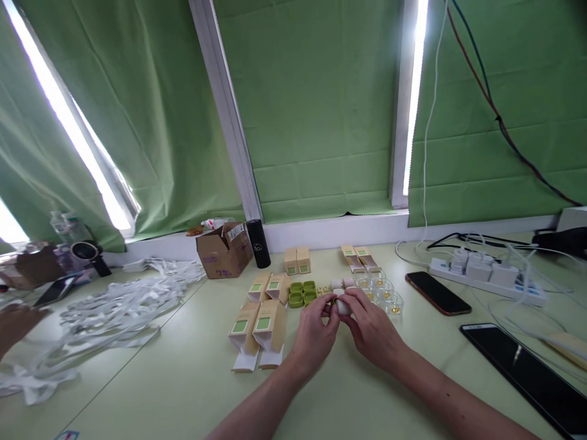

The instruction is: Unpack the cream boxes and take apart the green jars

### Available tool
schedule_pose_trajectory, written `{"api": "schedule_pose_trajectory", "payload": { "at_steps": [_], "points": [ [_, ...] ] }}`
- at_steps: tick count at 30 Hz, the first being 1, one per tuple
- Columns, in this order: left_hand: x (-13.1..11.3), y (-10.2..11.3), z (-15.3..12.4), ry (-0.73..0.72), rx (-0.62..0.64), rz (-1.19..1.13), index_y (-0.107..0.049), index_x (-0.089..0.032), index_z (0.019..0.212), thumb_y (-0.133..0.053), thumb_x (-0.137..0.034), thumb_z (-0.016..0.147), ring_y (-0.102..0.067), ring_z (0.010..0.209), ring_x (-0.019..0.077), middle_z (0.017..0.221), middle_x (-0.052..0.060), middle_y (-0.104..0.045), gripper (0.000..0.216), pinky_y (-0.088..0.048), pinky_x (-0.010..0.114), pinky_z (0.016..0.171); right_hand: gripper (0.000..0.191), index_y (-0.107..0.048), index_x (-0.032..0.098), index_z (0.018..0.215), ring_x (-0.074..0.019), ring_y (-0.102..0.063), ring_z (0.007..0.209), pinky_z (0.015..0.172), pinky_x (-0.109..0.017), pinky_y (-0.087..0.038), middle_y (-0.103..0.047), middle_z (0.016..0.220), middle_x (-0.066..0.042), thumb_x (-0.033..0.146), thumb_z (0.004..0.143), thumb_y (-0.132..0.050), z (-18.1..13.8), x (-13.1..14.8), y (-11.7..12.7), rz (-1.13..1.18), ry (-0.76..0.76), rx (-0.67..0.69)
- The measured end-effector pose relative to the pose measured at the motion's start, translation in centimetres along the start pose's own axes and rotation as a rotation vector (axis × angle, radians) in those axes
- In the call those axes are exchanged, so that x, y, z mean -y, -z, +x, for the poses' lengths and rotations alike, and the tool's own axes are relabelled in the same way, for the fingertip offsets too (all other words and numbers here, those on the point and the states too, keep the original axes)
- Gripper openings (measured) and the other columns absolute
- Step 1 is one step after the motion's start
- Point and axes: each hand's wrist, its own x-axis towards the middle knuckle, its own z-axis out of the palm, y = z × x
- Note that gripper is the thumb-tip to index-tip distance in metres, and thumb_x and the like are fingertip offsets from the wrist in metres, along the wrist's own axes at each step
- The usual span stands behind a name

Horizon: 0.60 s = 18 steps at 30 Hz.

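My left hand (315,329) and my right hand (373,330) meet at the middle of the table, both closed around a small white cylinder (343,305). A bit of dark green shows at the left fingertips, too small to make out. Just beyond the fingers are more white cylinders (347,282) and a few tiny yellowish pieces (323,290). Several green square cups (296,299) sit left of these. Clear plastic cups (378,293) with gold-coloured centres stand beside my right hand. Open tan cartons (269,322) with green labels lie left of my left hand.
More cartons (297,260) stand farther back. A cardboard box (224,252) and a black cylinder (258,243) are near the window. White straps (123,305) spread at left, by another person's hand (21,324). Phone (438,293), tablet (523,373) and power strip (488,281) lie right.
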Motion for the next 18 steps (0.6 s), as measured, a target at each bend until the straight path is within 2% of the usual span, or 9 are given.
{"api": "schedule_pose_trajectory", "payload": {
  "at_steps": [9,11,15,18],
  "points": [
    [-0.1,-0.2,0.2,0.145,0.006,-0.074,-0.073,-0.020,0.112,-0.057,-0.021,0.093,-0.075,0.083,0.0189,0.101,0.006,-0.080,0.025,-0.062,0.030,0.078,0.029,-0.052,0.021,0.132,-0.0291,-0.070,0.102,0.079,-0.043,-0.064,-0.063,0.125,-0.017,0.022,0.105,-0.042,0.1,0.3,-0.5,-0.011,-0.026,-0.035],
    [-0.1,0.1,0.2,0.102,0.007,-0.081,-0.073,-0.020,0.114,-0.058,-0.024,0.095,-0.074,0.086,0.0192,0.104,0.007,-0.079,0.025,-0.061,0.031,0.080,0.028,-0.052,0.022,0.132,-0.0290,-0.070,0.106,0.082,-0.043,-0.064,-0.062,0.126,-0.016,0.024,0.105,-0.043,0.0,0.1,-0.5,0.038,-0.050,-0.053],
    [0.1,1.0,0.1,-0.071,0.063,-0.031,-0.068,-0.022,0.125,-0.066,-0.024,0.091,-0.068,0.089,0.0194,0.115,0.008,-0.074,0.034,-0.058,0.037,0.088,0.027,-0.054,0.025,0.132,-0.0290,-0.068,0.113,0.088,-0.044,-0.063,-0.062,0.129,-0.014,0.027,0.105,-0.047,-0.2,-0.6,-0.4,0.135,-0.096,-0.072],
    [0.6,1.1,0.0,-0.090,0.075,-0.029,-0.066,-0.025,0.128,-0.072,-0.018,0.085,-0.065,0.097,0.0211,0.116,0.007,-0.071,0.044,-0.055,0.040,0.096,0.026,-0.057,0.025,0.129,-0.0298,-0.068,0.115,0.094,-0.047,-0.061,-0.065,0.127,-0.013,0.029,0.104,-0.051,-0.2,-0.8,-0.3,0.184,-0.119,-0.082]
  ]
}}
